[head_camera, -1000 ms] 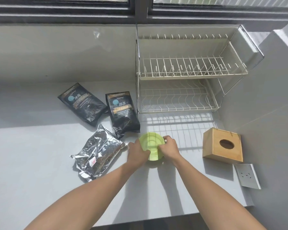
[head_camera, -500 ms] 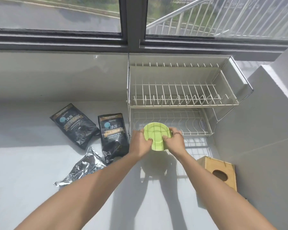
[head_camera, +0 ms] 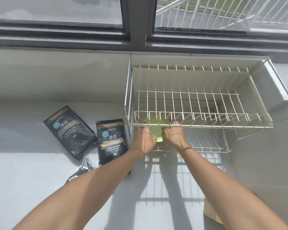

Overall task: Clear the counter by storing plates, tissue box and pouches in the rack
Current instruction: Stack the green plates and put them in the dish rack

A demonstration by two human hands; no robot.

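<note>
Both hands held the green plates (head_camera: 155, 130) between them, the left hand (head_camera: 144, 141) clasped on the left edge and the right hand (head_camera: 174, 136) on the right, so each grip was closed on the stack rather than released. Holding from both sides probably kept the stack (it looked like more than one plate, though the count could not be told) from sliding apart while it was carried in under the upper tier. The plates were at the left front of the two-tier wire dish rack (head_camera: 201, 123), partly behind the front rail of the top shelf and above the lower shelf, which suggested the lower tier was the target. Whether they already rested on the lower wires could not be told, as the hands and the rail hid the underside.

The rest of the task appeared undone. Two black coffee pouches (head_camera: 70, 131) lay flat on the counter (head_camera: 23, 171) just left of the rack, the nearer one (head_camera: 112, 141) close beside the rack's left frame, and a corner of a silver foil pouch (head_camera: 83, 170) showed near the left forearm. A wooden tissue box (head_camera: 209, 213) was cut off behind the right forearm, near the side wall.
</note>
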